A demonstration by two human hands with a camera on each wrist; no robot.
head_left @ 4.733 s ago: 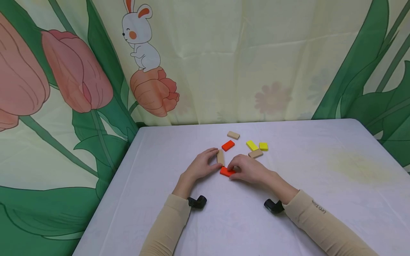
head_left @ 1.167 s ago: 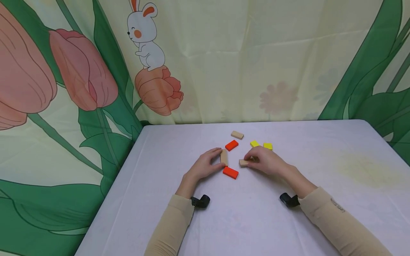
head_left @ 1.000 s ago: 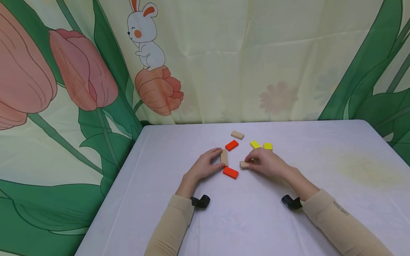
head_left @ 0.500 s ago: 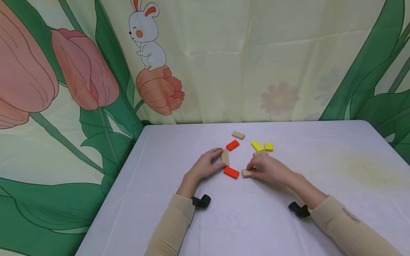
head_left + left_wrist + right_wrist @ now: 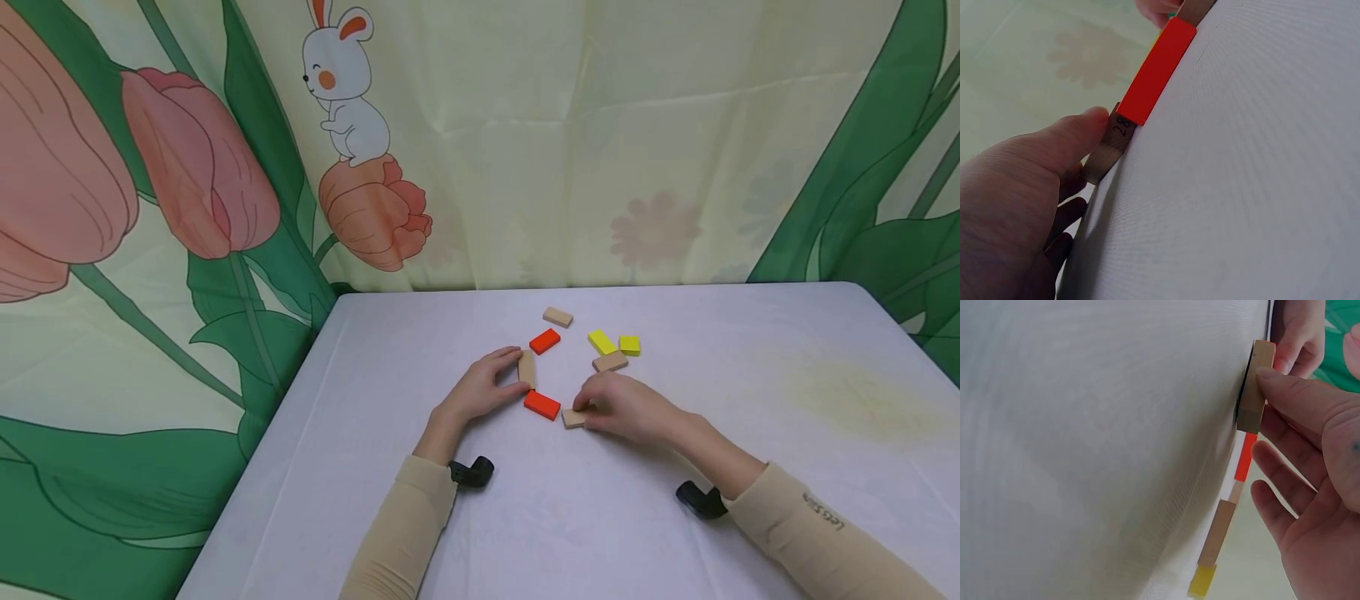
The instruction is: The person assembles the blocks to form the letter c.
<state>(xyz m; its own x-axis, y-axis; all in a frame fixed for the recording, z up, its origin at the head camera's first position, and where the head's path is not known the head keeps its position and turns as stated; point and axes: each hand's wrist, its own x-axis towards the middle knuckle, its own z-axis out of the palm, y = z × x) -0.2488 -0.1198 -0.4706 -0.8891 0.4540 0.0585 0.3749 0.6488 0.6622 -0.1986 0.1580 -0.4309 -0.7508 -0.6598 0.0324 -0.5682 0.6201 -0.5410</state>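
Note:
In the head view my left hand (image 5: 486, 383) spans a plain wooden block (image 5: 527, 369) lengthwise, thumb at its near end and a finger at its far end. The left wrist view shows "28" written on that wooden block (image 5: 1116, 132). A red block (image 5: 542, 405) meets its near end at an angle. To the right of the red one, my right hand (image 5: 626, 408) pinches another wooden block (image 5: 573, 418), its left end close by the red block's right end. In the right wrist view the thumb lies along this wooden block (image 5: 1252, 394); the other fingers are behind it or spread.
Beyond the left hand's block lie a second red block (image 5: 544, 341) and a wooden block (image 5: 558, 317). Two yellow blocks (image 5: 602, 342) and a wooden block (image 5: 610, 362) are beyond the right hand. White cloth covers the table (image 5: 750, 517); a printed curtain (image 5: 510, 167) hangs behind.
The right hand has left the near red block and now holds a wooden block, brought toward me and then left, up to the red block's right end. The left hand stays at its block.

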